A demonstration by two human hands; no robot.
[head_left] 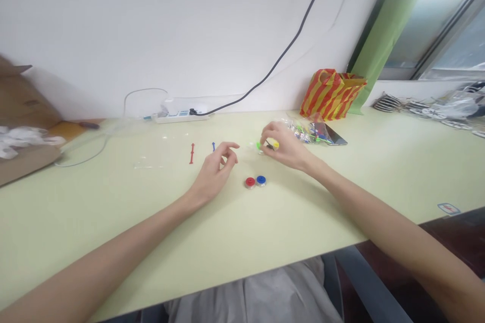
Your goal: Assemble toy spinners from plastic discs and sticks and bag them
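Note:
My left hand [217,169] is above the table with nothing in it, its fingers curved and the thumb and forefinger apart. Farther right, my right hand [282,144] pinches at a small green round piece [258,146] with its fingertips, partly hidden. A yellow piece [276,145] and a dark piece [270,146] show under and between its fingers. Nearer me, a red disc [250,181] and a blue disc [261,180] with clear undersides stand side by side. A red double-ended stick [192,153] lies left of my left hand, and a blue stick [213,147] just behind it.
A clear bag of colourful small parts [308,131] lies beside a phone [333,134]. Behind them stands a red-and-yellow striped bag [331,93]. A power strip [182,117] with a black cable [280,58] is along the wall. A cardboard box [22,96] is at far left.

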